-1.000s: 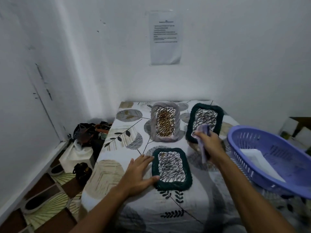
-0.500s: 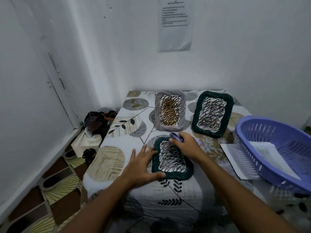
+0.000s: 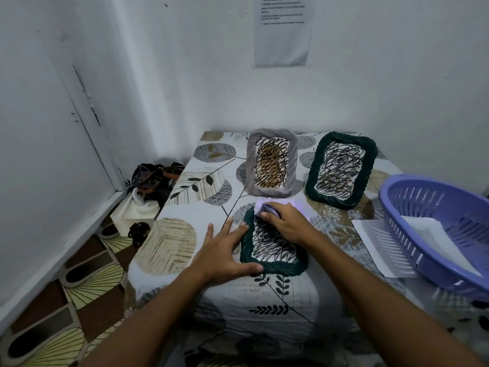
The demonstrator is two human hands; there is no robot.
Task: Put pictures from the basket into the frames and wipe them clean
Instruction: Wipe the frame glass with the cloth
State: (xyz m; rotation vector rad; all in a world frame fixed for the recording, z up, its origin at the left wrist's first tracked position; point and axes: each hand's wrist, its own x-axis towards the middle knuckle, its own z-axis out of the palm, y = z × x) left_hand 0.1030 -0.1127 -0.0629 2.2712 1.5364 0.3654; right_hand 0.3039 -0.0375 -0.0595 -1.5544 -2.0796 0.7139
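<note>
Three woven frames with scribble pictures lie on the patterned table. Nearest is a dark green frame (image 3: 274, 266). My left hand (image 3: 225, 254) lies flat against its left edge, fingers spread, thumb on the lower corner. My right hand (image 3: 287, 223) grips a lilac cloth (image 3: 264, 205) and presses it on that frame's top. Behind stand a grey frame (image 3: 271, 190) and a second green frame (image 3: 341, 201). The purple basket (image 3: 434, 250) at the right holds a white sheet (image 3: 434, 234).
A loose white paper (image 3: 370, 239) lies half under the basket. White walls close the table in at the back, with a printed notice (image 3: 283, 30) above. To the left, the floor holds a white box (image 3: 132, 215), dark bags (image 3: 153, 178) and patterned tiles.
My right hand carried the cloth from the far right green frame to the near green frame and now presses it on the top edge. The left hand stayed put.
</note>
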